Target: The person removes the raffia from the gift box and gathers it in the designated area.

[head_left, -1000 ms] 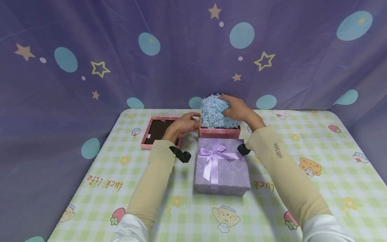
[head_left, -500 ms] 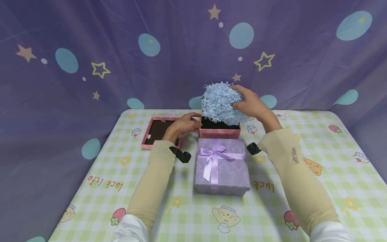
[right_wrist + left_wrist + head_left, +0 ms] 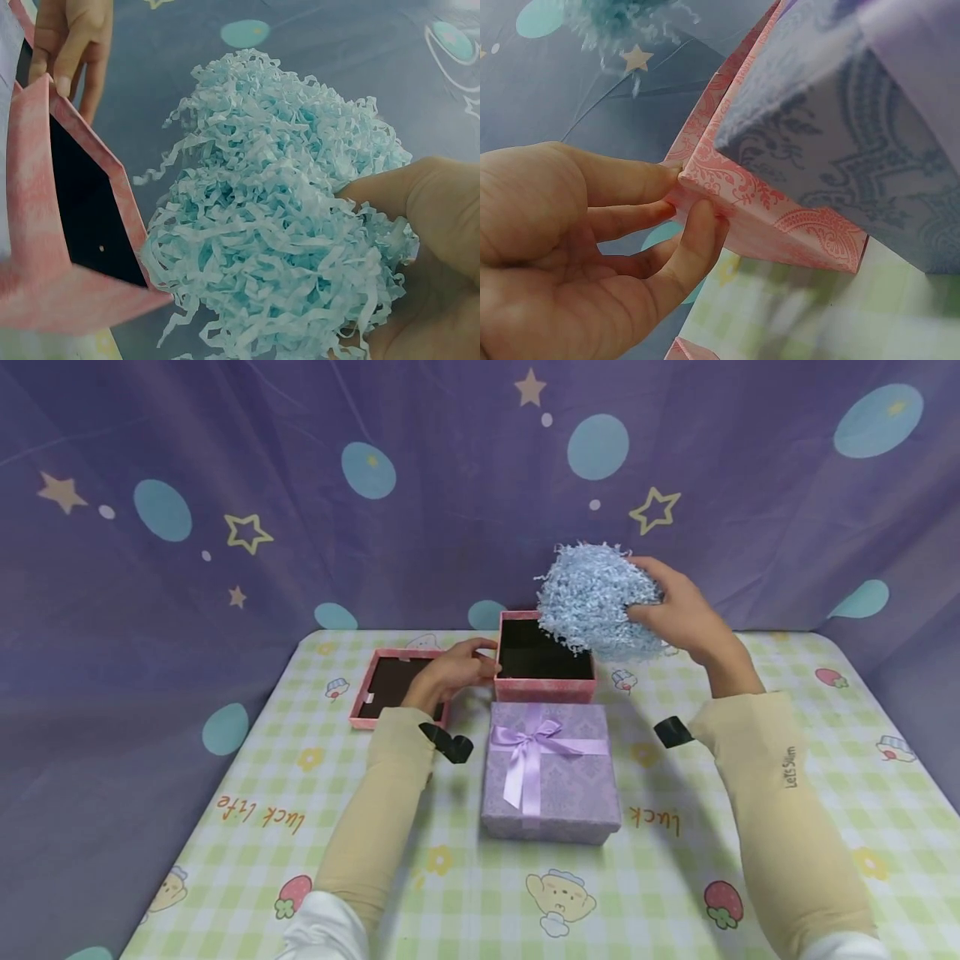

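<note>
In the head view, my right hand (image 3: 686,614) grips a fluffy clump of light blue shredded paper (image 3: 596,602) in the air, above and right of a pink gift box (image 3: 543,692). Its thumb sinks into the clump in the right wrist view; the other fingers are mostly hidden. Dark lining shows inside the uncovered box. My left hand (image 3: 461,667) holds this box by its left side, thumb and fingertips (image 3: 697,225) at a corner in the left wrist view. A purple gift box (image 3: 551,789) with a ribbon bow stands in front of the pink one.
The pink box lid (image 3: 365,723) lies upturned at the left, its dark inside facing up, partly behind my left hand. A green checked tablecloth (image 3: 300,868) covers the table. A purple patterned curtain (image 3: 420,552) hangs behind the table's far edge.
My right hand has lifted the shredded paper out of the pink box, moving up and to the right. The dark inside is now exposed. My left hand has stayed at the box's side.
</note>
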{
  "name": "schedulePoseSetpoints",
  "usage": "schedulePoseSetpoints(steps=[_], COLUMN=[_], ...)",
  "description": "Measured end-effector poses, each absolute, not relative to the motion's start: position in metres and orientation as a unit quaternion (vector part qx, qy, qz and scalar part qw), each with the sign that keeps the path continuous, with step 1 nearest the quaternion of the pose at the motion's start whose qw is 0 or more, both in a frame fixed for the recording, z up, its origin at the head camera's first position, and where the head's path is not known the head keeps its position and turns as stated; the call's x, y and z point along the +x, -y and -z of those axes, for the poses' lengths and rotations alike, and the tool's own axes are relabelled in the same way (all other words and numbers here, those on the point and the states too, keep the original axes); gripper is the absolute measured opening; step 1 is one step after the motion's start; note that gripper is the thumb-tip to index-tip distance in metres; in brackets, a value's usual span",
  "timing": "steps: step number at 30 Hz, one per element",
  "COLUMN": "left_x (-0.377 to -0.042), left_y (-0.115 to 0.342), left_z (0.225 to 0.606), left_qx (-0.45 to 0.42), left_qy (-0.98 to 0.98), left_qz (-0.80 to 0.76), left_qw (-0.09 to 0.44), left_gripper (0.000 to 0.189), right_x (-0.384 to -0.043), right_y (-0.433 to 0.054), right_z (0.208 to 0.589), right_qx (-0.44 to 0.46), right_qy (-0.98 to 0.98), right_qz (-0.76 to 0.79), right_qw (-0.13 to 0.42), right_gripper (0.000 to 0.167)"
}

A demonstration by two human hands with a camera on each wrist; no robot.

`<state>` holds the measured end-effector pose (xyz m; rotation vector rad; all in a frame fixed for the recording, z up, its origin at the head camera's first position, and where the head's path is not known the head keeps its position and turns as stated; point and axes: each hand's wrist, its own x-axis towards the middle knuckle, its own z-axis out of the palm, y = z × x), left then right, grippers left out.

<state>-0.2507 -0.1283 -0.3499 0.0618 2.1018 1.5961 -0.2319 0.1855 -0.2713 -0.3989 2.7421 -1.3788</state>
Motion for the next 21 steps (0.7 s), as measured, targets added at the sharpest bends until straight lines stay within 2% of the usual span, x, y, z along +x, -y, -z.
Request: schedulePoseSetpoints(steps=[21], left_x=[-0.253], left_y=[0.129], left_z=[0.354], left_qx=[0.02], left_qy=[-0.766], left_qz=[-0.593], left_qw=[0.248], left_gripper=[0.057], right_x=[-0.21], right_y=[-0.262], right_z=[0.313], right_qx=[-0.063], right_qy=[-0.881], right_qz=[0.468], right_qw=[0.039], right_gripper=[0.071])
